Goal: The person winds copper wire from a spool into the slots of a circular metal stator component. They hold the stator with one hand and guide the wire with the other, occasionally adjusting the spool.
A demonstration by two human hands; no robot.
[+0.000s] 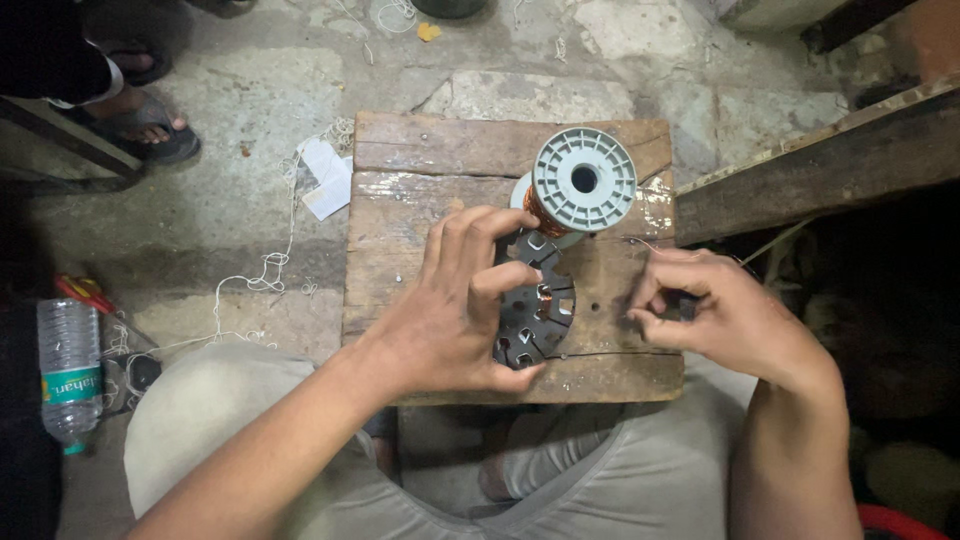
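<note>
Seen from above, a seated person's knees in grey trousers (560,490) framed the bottom of the view. Just beyond them stood a small, worn wooden board (420,210) serving as a work surface. The left hand (450,310) lay over the middle of the board, fingers curled closed around a dark, round slotted metal stator core (540,310), steadying it against the wood; a bit of copper winding showed in one slot. The right hand (715,310) hovered near the board's right edge, thumb and forefinger pinched shut on a thin copper wire (650,243) that ran toward the core. Behind the core, touching its far rim, stood a grey plastic spool of copper wire (583,182). Farther left, on the cracked concrete floor, lay a plastic water bottle (68,375), loose white string (265,270) and paper scraps (325,178). At the far top left, another person's sandalled foot (145,125) rested on the floor.
</note>
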